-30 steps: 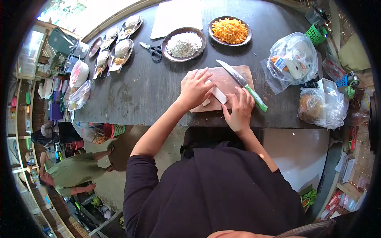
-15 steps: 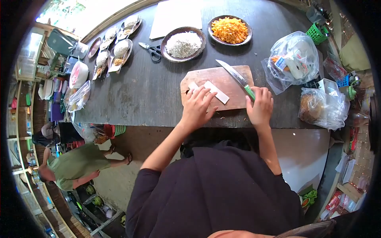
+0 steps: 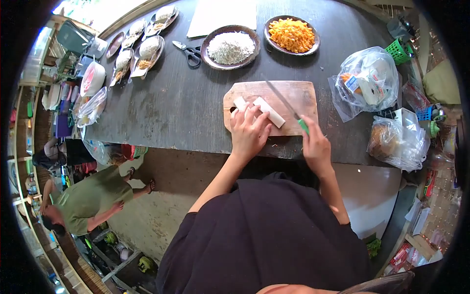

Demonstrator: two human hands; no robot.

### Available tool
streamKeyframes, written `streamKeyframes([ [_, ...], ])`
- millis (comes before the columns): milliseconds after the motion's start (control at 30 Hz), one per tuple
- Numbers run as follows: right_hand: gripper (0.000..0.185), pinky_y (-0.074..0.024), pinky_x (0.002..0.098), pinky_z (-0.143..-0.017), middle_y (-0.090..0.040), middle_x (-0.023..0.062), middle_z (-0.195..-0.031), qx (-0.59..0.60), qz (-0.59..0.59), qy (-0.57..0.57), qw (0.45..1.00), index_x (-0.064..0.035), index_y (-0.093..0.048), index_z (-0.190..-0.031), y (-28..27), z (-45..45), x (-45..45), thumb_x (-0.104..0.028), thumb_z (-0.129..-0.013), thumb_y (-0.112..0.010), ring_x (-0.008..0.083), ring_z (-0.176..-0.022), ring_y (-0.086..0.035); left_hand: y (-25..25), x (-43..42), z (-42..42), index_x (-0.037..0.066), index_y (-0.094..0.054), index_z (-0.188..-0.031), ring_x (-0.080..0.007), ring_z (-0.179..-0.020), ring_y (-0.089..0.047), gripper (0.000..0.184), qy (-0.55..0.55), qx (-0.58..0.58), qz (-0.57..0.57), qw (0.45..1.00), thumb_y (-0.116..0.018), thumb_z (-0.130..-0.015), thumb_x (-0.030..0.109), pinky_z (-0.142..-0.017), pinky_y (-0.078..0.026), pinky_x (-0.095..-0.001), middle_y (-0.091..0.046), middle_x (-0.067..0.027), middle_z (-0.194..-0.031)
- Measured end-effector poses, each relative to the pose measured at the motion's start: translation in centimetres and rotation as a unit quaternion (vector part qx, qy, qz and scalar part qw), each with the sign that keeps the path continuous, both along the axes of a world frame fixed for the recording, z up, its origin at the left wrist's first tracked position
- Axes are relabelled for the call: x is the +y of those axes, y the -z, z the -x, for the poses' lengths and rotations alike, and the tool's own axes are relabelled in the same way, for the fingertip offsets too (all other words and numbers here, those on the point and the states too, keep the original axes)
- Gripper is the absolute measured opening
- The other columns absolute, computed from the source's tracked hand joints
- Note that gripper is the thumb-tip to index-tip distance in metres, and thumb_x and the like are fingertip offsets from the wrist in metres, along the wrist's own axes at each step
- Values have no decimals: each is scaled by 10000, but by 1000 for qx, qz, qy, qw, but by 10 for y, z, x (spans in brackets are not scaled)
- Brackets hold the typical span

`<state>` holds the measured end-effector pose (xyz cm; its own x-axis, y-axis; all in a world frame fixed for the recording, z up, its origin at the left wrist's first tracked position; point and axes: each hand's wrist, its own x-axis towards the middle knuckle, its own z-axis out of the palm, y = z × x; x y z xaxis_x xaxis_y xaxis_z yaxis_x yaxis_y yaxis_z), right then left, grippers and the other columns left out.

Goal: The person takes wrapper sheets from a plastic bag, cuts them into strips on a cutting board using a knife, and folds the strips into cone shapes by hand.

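A dark wooden table (image 3: 161, 108) with visible grain carries everything; on the clear plastic bag (image 3: 374, 63) near its right end, a blue-and-white label (image 3: 351, 84) bears print too small to read. By the near edge lies a pale wooden cutting board (image 3: 301, 98) with clipped left corners, bearing a smooth, oblong white block (image 3: 270, 113) set slantwise. The left hand (image 3: 249, 134) is bent with fingers spread, fingertips at the block's left side; whether they press it I cannot tell. The right hand (image 3: 317, 147) is closed around the green handle of a narrow metal knife (image 3: 284, 99). Toward the far edge, round dark plates hold thin white shreds (image 3: 230, 47) and chunky orange pieces (image 3: 292, 35).
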<state>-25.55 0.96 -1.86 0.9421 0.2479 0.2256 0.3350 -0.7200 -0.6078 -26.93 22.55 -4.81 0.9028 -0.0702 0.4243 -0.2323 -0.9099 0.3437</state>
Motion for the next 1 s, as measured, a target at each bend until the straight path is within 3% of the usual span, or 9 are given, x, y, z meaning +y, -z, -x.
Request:
streamKeyframes([
  [67,448,-524,432,-620,-621,150,-933,14,27,-55,998,-169,-495,-1399,4,8,0,-80,-960,-509,342,-702,-649,-3,0,0,152,-680,-1134,-321,-1280,-464,347,-5,1,-2,1000,-712,-815,282,-1081,-270,-506,-576,-94,-1257],
  [300,595,-544,427,-619,-554,111,-925,12,96,-85,992,-215,-475,-1436,6,20,11,-10,-881,-537,311,-729,-648,-4,-2,3,152,-688,-1118,-319,-1281,-463,337,-20,19,-10,1000,-726,-806,273,-1081,-259,-521,-585,-84,-1266],
  [467,734,-552,437,-604,-521,117,-894,38,142,-83,986,-304,-390,-1504,3,27,18,6,-855,-539,294,-722,-651,-1,-1,-1,139,-684,-1067,-308,-1251,-481,313,-23,14,-4,1000,-744,-784,258,-1070,-270,-500,-593,-73,-1256],
  [667,761,-549,445,-562,-523,129,-883,74,142,-106,981,-334,-352,-1519,3,26,19,-10,-854,-530,313,-607,-636,0,1,-3,133,-683,-1045,-292,-1221,-511,293,-24,11,5,1000,-745,-772,220,-1039,-296,-467,-621,-63,-1208],
  [1000,755,-551,435,-539,-543,125,-865,98,135,-123,978,-342,-359,-1516,-4,16,17,-25,-853,-528,303,-573,-629,14,5,-6,111,-683,-1020,-297,-1212,-553,280,-15,-16,37,999,-752,-760,188,-1013,-331,-454,-636,-87,-1182],
])
